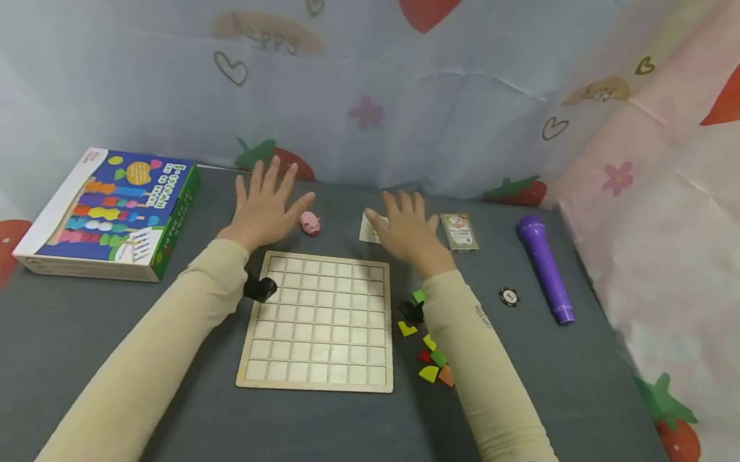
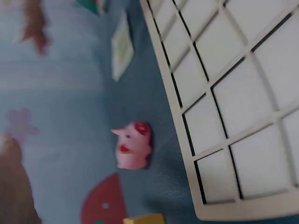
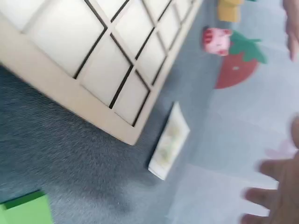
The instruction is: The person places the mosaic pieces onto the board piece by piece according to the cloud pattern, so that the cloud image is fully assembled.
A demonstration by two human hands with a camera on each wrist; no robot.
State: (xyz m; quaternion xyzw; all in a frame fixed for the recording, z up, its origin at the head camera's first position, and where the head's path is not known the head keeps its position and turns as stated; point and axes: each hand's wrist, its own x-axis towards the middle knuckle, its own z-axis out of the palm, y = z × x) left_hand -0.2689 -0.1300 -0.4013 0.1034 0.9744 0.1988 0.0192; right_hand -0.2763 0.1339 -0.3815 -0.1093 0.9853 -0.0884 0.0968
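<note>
I see a small pink pig on the table, just beside the left hand's thumb on its inner side, between the two hands; its body is rounded, with redder marks. Also between them lies a pale paper card, partly covered in my head view by the right hand's thumb; its markings are too blurred for me to read. Both hands are released, fingers spread, grasping nothing.

The wooden board lies closer to the body than the hands, between the forearms. Raised strips divide it into square compartments, pale and bare where I can see into them. A printed box lies flat to the left of the left hand, its contents hidden from me. A small card pack lies just right of the right hand; I can't see inside. Coloured pieces in yellow, green, red and orange sit by the right forearm, some partly hidden. Farther right of that hand are a round chip and a purple tube.
</note>
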